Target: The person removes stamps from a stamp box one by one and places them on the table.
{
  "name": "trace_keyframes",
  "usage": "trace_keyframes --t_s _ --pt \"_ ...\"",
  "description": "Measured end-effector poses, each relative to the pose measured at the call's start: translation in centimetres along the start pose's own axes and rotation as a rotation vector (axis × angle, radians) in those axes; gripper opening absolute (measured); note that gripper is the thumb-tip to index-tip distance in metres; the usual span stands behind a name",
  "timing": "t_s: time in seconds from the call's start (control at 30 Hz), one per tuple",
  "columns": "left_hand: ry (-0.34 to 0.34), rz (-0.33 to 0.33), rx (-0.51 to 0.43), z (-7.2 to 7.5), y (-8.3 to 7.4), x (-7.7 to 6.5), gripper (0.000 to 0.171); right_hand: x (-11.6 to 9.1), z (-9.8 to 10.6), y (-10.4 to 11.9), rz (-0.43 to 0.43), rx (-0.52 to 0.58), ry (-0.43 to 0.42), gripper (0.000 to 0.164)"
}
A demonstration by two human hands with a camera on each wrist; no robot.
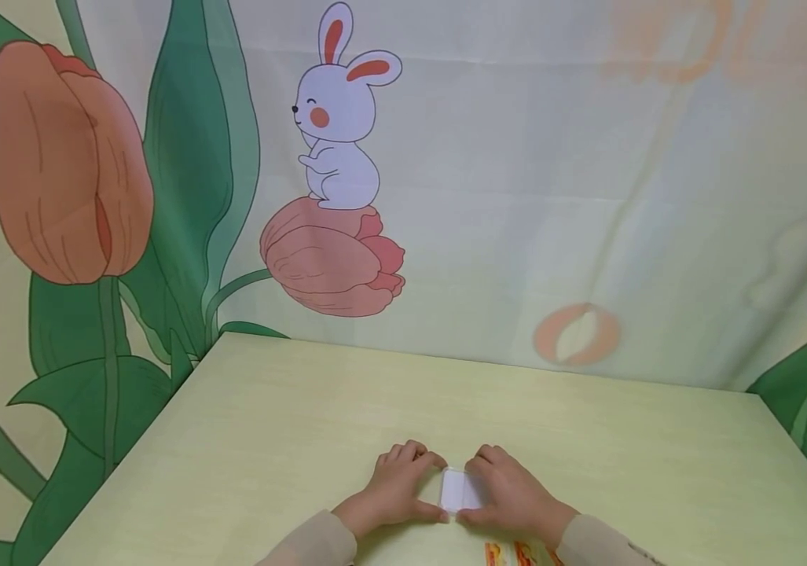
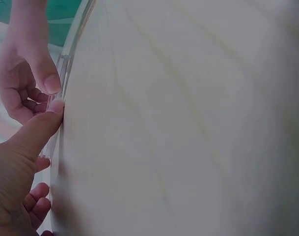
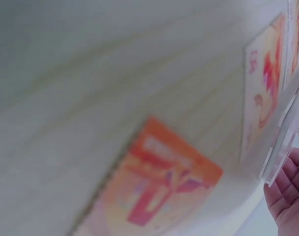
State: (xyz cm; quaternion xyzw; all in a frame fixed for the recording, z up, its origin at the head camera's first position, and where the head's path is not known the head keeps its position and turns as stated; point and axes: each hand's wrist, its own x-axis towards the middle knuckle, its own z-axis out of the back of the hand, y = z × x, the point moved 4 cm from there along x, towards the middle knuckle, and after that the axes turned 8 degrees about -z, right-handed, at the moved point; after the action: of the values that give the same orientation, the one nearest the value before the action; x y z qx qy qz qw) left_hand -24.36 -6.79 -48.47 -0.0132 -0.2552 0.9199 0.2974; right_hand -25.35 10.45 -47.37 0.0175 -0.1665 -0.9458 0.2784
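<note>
A small, flat white case with clear plastic edges (image 1: pixel 453 490) is between both hands, low in the head view. My left hand (image 1: pixel 397 489) holds its left end, thumb at the near edge and fingertips at the far edge. Across from it, my right hand (image 1: pixel 509 491) grips the right end the same way and covers part of it. The left wrist view shows the clear edge of the case (image 2: pixel 52 140) side-on with both thumbs at it. Fingers (image 3: pixel 289 189) curl below the case (image 3: pixel 282 140) at the right of the right wrist view; whose they are I cannot tell.
Orange and red printed stamps with toothed edges (image 1: pixel 526 553) lie near the right forearm; one stamp (image 3: pixel 164 184) shows large in the right wrist view. The pale table (image 1: pixel 290 417) meets a curtain printed with a rabbit and tulips (image 1: pixel 488 196).
</note>
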Motion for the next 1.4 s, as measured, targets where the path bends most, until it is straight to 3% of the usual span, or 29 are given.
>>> trace_keyframes --t_s 0.73,1.03,1.4 --pt "0.017 -0.005 0.007 0.44 -0.52 -0.05 0.063 0.05 0.35 0.16 0.054 0.025 0.02 0.051" --pt "0.031 -0.012 0.01 0.07 -0.26 -0.02 0.063 0.18 0.15 -0.23 0.048 0.069 0.054 0.052" --pt "0.04 -0.021 0.01 -0.06 0.04 0.14 0.059 0.27 0.03 -0.43 0.044 0.084 0.035 0.054"
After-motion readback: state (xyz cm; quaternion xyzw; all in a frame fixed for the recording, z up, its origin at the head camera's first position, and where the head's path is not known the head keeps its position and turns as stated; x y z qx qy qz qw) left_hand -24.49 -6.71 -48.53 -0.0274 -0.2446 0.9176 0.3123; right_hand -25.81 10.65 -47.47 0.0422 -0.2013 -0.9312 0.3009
